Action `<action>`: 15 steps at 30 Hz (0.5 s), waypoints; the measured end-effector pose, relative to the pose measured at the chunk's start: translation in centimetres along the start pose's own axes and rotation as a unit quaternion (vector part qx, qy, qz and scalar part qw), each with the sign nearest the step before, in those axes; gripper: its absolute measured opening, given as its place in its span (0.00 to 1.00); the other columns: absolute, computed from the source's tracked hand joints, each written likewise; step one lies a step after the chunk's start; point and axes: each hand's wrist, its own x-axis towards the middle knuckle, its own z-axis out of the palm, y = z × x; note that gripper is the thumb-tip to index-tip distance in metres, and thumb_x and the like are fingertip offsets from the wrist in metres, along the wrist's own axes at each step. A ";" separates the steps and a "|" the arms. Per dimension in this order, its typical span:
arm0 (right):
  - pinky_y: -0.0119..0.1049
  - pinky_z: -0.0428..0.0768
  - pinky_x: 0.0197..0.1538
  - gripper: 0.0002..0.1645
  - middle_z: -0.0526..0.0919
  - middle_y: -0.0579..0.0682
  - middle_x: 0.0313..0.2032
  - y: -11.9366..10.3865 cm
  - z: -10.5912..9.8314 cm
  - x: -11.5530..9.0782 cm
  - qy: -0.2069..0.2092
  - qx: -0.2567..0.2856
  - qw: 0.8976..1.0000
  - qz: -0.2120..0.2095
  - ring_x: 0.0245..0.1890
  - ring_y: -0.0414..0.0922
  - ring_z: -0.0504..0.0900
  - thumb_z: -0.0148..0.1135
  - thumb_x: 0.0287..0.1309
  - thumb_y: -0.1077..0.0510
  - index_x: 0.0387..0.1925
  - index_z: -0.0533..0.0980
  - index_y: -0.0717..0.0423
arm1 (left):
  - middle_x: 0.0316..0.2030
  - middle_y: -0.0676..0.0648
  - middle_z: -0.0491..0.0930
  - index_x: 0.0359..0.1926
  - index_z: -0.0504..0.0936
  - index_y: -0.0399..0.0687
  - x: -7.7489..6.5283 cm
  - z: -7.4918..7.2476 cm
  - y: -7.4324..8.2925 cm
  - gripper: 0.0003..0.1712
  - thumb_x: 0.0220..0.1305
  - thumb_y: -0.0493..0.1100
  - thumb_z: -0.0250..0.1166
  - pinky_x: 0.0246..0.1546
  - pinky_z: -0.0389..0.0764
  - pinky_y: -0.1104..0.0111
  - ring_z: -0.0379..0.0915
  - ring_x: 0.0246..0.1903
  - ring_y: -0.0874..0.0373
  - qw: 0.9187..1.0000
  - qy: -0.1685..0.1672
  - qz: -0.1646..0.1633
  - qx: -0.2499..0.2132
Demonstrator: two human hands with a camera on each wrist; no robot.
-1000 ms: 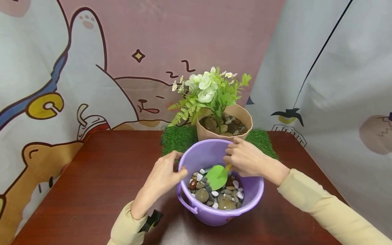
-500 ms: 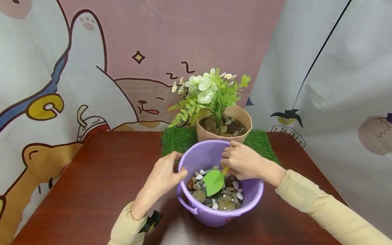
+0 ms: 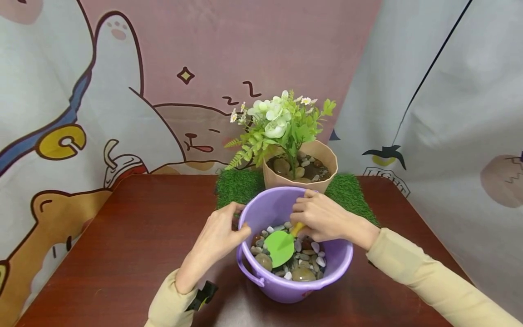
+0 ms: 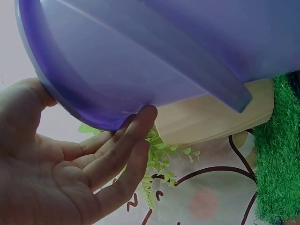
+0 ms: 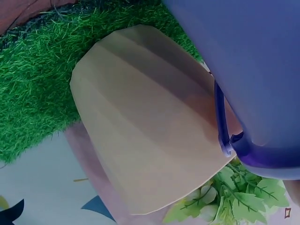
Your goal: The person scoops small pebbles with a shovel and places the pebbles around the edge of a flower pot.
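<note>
A purple bucket stands at the front of the table, with pebbles of mixed sizes in its bottom. My left hand grips its left rim. In the left wrist view the thumb of that hand lies on one side of the rim, the fingers on the other. Inside the bucket, my right hand holds a toy shovel by its yellow handle. The green blade lies tilted against the pebbles on the left side. The right wrist view shows mostly the bucket's outer wall; the right hand is nearly all hidden there.
Behind the bucket, a beige flowerpot bears stones and a leafy plant with white flowers. It stands on a green grass mat. The brown wooden table extends to both sides, with a printed cloth behind.
My right hand has shifted slightly left, and the shovel's blade has slid left and toward me across the pebbles. The left hand stays on the rim.
</note>
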 end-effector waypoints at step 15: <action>0.31 0.61 0.34 0.14 0.77 0.35 0.23 0.6 -0.1 -0.2 0.018 0.053 0.998 0.026 0.25 0.36 0.70 0.70 0.32 0.43 0.23 0.77 0.41 | 0.35 0.49 0.83 0.44 0.78 0.45 0.0 0.1 0.0 0.21 0.44 0.41 0.61 0.28 0.74 0.73 0.78 0.27 0.66 1.000 0.000 0.000 -0.004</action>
